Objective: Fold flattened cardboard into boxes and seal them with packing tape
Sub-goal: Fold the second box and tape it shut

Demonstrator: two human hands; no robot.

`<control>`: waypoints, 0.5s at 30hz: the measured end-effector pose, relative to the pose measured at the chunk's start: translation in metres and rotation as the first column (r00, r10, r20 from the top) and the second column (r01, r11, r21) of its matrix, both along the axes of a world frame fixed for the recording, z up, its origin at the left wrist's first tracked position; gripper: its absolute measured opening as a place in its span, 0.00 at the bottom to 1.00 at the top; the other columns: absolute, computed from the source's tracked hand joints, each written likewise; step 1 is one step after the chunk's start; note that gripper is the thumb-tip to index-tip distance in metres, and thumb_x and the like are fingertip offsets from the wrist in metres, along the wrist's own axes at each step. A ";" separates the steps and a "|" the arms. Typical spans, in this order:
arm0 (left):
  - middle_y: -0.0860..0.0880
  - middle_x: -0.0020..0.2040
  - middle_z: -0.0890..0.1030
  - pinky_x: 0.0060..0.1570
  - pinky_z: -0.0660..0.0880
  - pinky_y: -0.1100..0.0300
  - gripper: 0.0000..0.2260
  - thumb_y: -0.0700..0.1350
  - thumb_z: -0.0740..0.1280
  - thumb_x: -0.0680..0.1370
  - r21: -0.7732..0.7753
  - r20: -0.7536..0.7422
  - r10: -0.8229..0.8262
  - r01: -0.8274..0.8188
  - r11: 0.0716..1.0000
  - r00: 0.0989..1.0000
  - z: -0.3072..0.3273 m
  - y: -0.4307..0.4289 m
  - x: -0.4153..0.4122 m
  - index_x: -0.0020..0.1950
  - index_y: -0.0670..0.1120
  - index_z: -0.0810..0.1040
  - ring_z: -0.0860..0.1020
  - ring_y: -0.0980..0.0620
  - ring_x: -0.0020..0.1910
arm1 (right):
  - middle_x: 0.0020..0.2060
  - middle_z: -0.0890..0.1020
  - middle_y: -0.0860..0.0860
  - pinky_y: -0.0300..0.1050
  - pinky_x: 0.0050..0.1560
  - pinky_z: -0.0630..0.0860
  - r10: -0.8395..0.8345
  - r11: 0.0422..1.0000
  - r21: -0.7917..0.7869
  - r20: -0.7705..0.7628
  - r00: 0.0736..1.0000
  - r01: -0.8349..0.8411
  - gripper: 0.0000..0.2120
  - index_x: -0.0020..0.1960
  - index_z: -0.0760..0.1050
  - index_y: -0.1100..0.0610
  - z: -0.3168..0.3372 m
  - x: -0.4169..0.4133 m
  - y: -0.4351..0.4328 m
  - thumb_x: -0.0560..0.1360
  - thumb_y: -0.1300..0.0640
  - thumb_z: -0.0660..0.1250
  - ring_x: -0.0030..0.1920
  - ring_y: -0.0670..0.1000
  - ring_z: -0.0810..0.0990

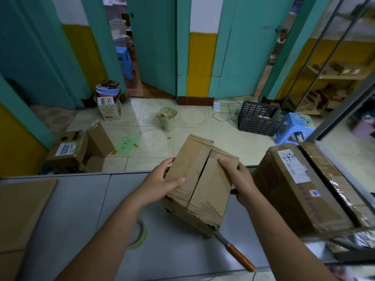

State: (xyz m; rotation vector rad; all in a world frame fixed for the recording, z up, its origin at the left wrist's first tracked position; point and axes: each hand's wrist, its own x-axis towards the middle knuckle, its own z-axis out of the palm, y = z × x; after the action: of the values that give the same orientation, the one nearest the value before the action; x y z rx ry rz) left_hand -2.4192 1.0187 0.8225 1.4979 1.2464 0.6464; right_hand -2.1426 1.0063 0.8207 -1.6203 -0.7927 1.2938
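Evidently the small, worn brown cardboard box (194, 191) stands on the grey worktop (81, 199) near its far edge, its two top flaps folded down and meeting along a centre seam. The left hand (160, 179) grips the box's left side with the thumb laid across the left flap. The right hand (241, 179) clasps the right side, thumb on the right flap. So the hands are apart from each other, each clamped on the box. I judge the hold is meant to keep the flaps pressed flat until tape can go over the seam, where a dark gap shows.

A pale yellowish roll of packing tape (141, 234) lies flat on the worktop, close by for that step, though the left forearm covers most of it. A knife with an orange wooden handle (240, 257) lies at the box's near corner; its blade tip may run under the box, but the corner hides it.

The fingers of both hands are out of sight behind the box's sides. A flat brown cardboard sheet (22, 209) on the left is cut off by the frame. A large taped brown carton (300, 189) stands just beside the right hand; its labels are too blurred to read.
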 end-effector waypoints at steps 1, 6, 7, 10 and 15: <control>0.57 0.70 0.79 0.67 0.79 0.54 0.35 0.53 0.79 0.77 0.016 0.013 -0.005 0.005 1.000 1.000 0.002 0.000 -0.002 0.81 0.59 0.67 0.80 0.59 0.66 | 0.57 0.84 0.46 0.52 0.44 0.83 0.001 0.999 0.035 -0.004 1.000 -0.001 0.27 0.64 0.76 0.42 0.005 -0.003 0.000 0.70 0.33 0.76 0.55 0.51 0.85; 0.65 0.69 0.77 0.58 0.77 0.66 0.43 0.49 0.83 0.72 0.095 0.084 0.054 -0.062 0.994 0.995 0.010 -0.005 -0.017 0.81 0.62 0.65 0.76 0.68 0.66 | 0.55 0.86 0.43 0.39 0.47 0.84 -0.030 0.935 0.355 0.022 0.999 0.020 0.24 0.64 0.78 0.46 0.033 -0.013 0.000 0.71 0.41 0.79 0.54 0.45 0.86; 0.66 0.68 0.77 0.57 0.77 0.69 0.44 0.47 0.83 0.71 0.109 0.096 0.055 -0.065 0.992 0.994 0.010 -0.004 -0.019 0.82 0.63 0.64 0.76 0.69 0.65 | 0.55 0.85 0.41 0.37 0.47 0.83 -0.017 0.910 0.414 0.066 0.998 -0.012 0.24 0.64 0.77 0.45 0.037 -0.015 0.000 0.72 0.42 0.79 0.55 0.44 0.85; 0.67 0.70 0.75 0.53 0.75 0.76 0.51 0.42 0.84 0.71 0.156 0.087 0.041 -0.054 0.986 0.995 0.004 0.000 -0.019 0.84 0.63 0.59 0.74 0.71 0.66 | 0.66 0.79 0.40 0.43 0.57 0.83 0.026 0.832 0.537 0.215 0.976 -0.140 0.27 0.68 0.75 0.43 0.039 -0.022 0.003 0.72 0.45 0.80 0.65 0.43 0.80; 0.61 0.64 0.77 0.50 0.75 0.69 0.47 0.37 0.83 0.69 0.262 0.034 0.274 -0.273 0.926 0.961 -0.032 0.014 -0.006 0.82 0.54 0.63 0.78 0.62 0.58 | 0.82 0.61 0.47 0.62 0.76 0.70 0.119 0.700 0.594 0.449 0.885 -0.396 0.33 0.70 0.74 0.50 0.006 -0.025 0.009 0.69 0.55 0.83 0.83 0.48 0.58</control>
State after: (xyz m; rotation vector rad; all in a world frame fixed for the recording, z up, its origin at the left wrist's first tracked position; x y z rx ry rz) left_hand -2.4255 1.0324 0.7907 1.5523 1.4298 1.0302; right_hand -2.1672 1.0152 0.8265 -1.1711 -1.5839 0.7097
